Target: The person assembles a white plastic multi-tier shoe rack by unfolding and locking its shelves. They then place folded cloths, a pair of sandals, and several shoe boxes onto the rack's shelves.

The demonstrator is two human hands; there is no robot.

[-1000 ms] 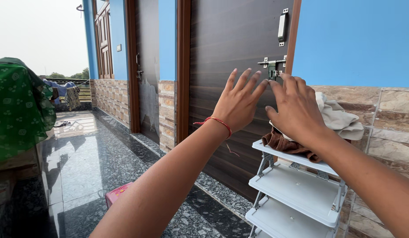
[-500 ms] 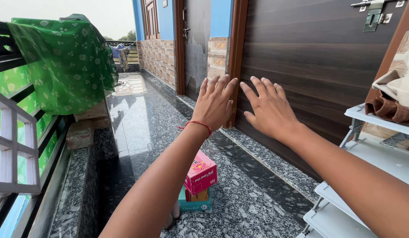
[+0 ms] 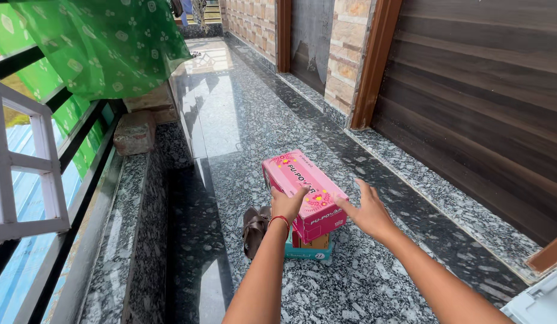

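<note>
Pink box [image 3: 303, 193] on the granite floor [image 3: 230, 138] was now reached: both hands had dropped from the door, left hand [image 3: 288, 204] touching it, right hand [image 3: 368, 211] spread beside.

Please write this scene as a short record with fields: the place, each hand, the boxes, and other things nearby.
place: balcony walkway with a polished granite floor
left hand: open, fingers on the left side of the pink box
right hand: open, at the right end of the pink box; contact cannot be told
stack: pink box on top, a brown box under it, a teal box at the bottom
beside stack: dark brown sandal, on the left
left edge: railing with green patterned cloth
right edge: dark wooden door
</note>
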